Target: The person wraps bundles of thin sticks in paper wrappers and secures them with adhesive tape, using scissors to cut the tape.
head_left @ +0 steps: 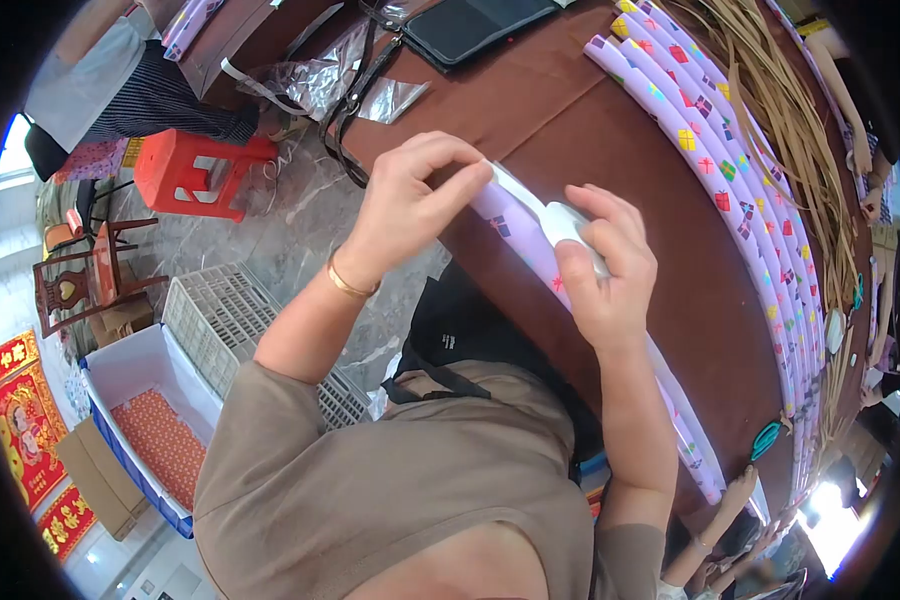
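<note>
My left hand, with a gold bangle on its wrist, pinches the upper end of a long purple patterned roll between thumb and fingers. A white strip runs along that end. In my right hand is a rounded white object, its fingers wrapped round it, close beside the roll. The object's lower part is hidden by the fingers. Beyond my right wrist the roll continues down along the table edge.
On the brown table lie several patterned rolls, dried stalks, a black tablet, clear plastic and teal scissors. A co-worker's hand touches the far end. Left are a red stool and crates.
</note>
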The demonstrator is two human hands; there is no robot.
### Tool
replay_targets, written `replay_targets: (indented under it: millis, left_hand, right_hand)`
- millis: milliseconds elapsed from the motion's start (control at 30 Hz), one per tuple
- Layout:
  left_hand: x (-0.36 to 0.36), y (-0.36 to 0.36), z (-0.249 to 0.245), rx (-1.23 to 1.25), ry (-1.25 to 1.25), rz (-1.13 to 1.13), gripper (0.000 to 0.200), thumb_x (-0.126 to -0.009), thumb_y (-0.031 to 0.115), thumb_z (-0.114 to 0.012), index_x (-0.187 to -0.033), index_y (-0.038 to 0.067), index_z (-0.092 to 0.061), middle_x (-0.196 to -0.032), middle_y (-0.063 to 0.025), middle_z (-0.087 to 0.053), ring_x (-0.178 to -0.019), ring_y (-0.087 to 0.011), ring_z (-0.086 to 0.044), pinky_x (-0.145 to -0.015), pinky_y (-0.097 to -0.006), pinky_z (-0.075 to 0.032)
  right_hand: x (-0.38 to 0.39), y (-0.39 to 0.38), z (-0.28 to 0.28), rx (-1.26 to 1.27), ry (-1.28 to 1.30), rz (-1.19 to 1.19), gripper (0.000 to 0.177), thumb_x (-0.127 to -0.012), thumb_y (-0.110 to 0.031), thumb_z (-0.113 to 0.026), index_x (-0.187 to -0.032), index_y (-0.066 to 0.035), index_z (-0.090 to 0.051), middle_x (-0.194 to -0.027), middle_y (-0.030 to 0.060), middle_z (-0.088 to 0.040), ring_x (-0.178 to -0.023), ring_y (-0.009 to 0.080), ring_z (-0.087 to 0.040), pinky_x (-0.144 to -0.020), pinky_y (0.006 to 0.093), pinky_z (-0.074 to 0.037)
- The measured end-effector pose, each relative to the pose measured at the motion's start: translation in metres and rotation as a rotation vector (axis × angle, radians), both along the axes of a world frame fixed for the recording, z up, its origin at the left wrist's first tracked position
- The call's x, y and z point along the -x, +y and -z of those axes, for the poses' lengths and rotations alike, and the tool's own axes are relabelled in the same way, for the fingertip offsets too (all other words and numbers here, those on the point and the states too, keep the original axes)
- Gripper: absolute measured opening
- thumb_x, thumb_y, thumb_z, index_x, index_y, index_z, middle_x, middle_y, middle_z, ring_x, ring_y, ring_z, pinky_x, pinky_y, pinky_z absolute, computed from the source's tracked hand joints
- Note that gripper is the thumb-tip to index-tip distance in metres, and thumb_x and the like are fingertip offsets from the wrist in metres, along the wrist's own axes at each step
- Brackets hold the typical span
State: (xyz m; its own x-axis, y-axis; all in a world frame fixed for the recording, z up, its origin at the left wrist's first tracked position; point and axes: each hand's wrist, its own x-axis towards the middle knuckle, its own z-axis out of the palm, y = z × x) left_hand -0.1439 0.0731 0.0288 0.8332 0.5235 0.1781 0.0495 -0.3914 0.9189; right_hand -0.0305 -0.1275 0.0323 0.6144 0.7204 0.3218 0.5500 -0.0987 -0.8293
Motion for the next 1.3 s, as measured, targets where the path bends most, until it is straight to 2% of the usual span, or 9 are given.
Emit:
replay_targets:
  millis: [67, 233, 600, 700, 767, 867, 1033, 1100, 1300]
  left_hand:
    - [0.000, 0.002, 0.006, -0.162, 0.009, -0.003, 0.010, -0.085, 0.009, -0.072, -0.089, 0.000, -0.072, -0.089, -0.0074, -0.070, -0.085, -0.0182, -0.065, -0.076, -0.0309, -0.051]
    - [-0.010, 0.002, 0.006, -0.454, 0.068, -0.049, 0.010, -0.082, 0.011, -0.074, -0.087, 0.002, -0.073, -0.091, -0.0091, -0.069, -0.089, -0.0236, -0.064, -0.080, -0.0350, -0.050]
    - [-0.025, 0.000, 0.009, -0.509, 0.190, -0.076, 0.015, -0.079, 0.023, -0.074, -0.083, 0.009, -0.076, -0.089, -0.0045, -0.065, -0.093, -0.0249, -0.060, -0.086, -0.0394, -0.043]
    - [-0.025, -0.005, 0.007, -0.643, 0.169, -0.140, 0.022, -0.078, 0.024, -0.076, -0.094, 0.010, -0.074, -0.092, -0.0041, -0.065, -0.093, -0.0251, -0.059, -0.086, -0.0393, -0.042]
    - [-0.024, -0.008, 0.005, -0.722, 0.158, -0.193, 0.028, -0.077, 0.024, -0.077, -0.100, 0.010, -0.073, -0.094, -0.0041, -0.064, -0.094, -0.0254, -0.059, -0.087, -0.0393, -0.042]
    - [-0.016, -0.012, 0.010, -0.791, 0.012, -0.286, 0.036, -0.075, 0.021, -0.079, -0.108, 0.010, -0.069, -0.096, -0.0042, -0.064, -0.096, -0.0255, -0.059, -0.088, -0.0401, -0.042]
    - [-0.004, -0.031, 0.013, -0.812, -0.148, 0.104, 0.037, -0.074, 0.016, -0.079, -0.108, 0.008, -0.069, -0.104, -0.0056, -0.065, -0.100, -0.0272, -0.060, -0.092, -0.0414, -0.044]
    - [-0.007, -0.035, 0.012, -0.823, -0.144, 0.143, 0.038, -0.073, 0.017, -0.077, -0.109, 0.009, -0.068, -0.105, -0.0048, -0.064, -0.102, -0.0263, -0.060, -0.094, -0.0421, -0.043]
    - [-0.008, -0.040, 0.002, -0.762, 0.079, 0.328, 0.036, -0.073, 0.024, -0.070, -0.104, 0.007, -0.064, -0.102, -0.0082, -0.062, -0.103, -0.0269, -0.060, -0.098, -0.0424, -0.041]
  right_hand:
    - [0.002, 0.001, -0.001, 0.083, -0.213, 0.100, 0.027, -0.070, -0.020, -0.079, -0.075, 0.002, -0.064, -0.112, 0.0158, -0.066, -0.113, 0.0390, -0.056, -0.092, 0.0473, -0.047]
    - [0.009, 0.005, -0.001, 0.163, -0.336, 0.184, 0.023, -0.070, -0.017, -0.077, -0.076, 0.001, -0.064, -0.112, 0.0137, -0.065, -0.117, 0.0374, -0.053, -0.096, 0.0471, -0.044]
    - [0.011, 0.006, 0.000, 0.274, -0.462, 0.285, 0.022, -0.072, -0.018, -0.076, -0.079, -0.001, -0.064, -0.111, 0.0111, -0.064, -0.116, 0.0356, -0.053, -0.095, 0.0473, -0.040]
    - [0.007, 0.005, -0.003, 0.256, -0.428, 0.298, 0.021, -0.074, -0.017, -0.074, -0.077, 0.000, -0.062, -0.111, 0.0123, -0.065, -0.111, 0.0340, -0.055, -0.092, 0.0431, -0.043]
    - [0.001, -0.001, -0.007, 0.201, -0.128, 0.310, 0.022, -0.084, -0.017, -0.067, -0.075, 0.002, -0.060, -0.112, 0.0123, -0.065, -0.103, 0.0270, -0.058, -0.087, 0.0359, -0.045]
    - [-0.011, -0.008, -0.013, 0.134, 0.242, 0.351, 0.026, -0.093, -0.022, -0.061, -0.082, 0.001, -0.067, -0.110, 0.0139, -0.064, -0.103, 0.0286, -0.057, -0.088, 0.0387, -0.045]
    - [-0.022, -0.014, -0.014, 0.205, 0.218, 0.385, 0.037, -0.101, -0.026, -0.049, -0.086, 0.002, -0.068, -0.112, 0.0154, -0.064, -0.102, 0.0284, -0.058, -0.088, 0.0381, -0.045]
    - [-0.025, -0.020, -0.010, 0.224, 0.278, 0.366, 0.036, -0.102, -0.024, -0.048, -0.105, 0.006, -0.067, -0.107, 0.0093, -0.065, -0.092, 0.0157, -0.057, -0.082, 0.0307, -0.044]
    - [-0.029, -0.033, -0.016, 0.420, 0.072, 0.315, 0.040, -0.103, -0.030, -0.044, -0.099, 0.004, -0.065, -0.095, 0.0108, -0.063, -0.092, 0.0212, -0.058, -0.084, 0.0331, -0.044]
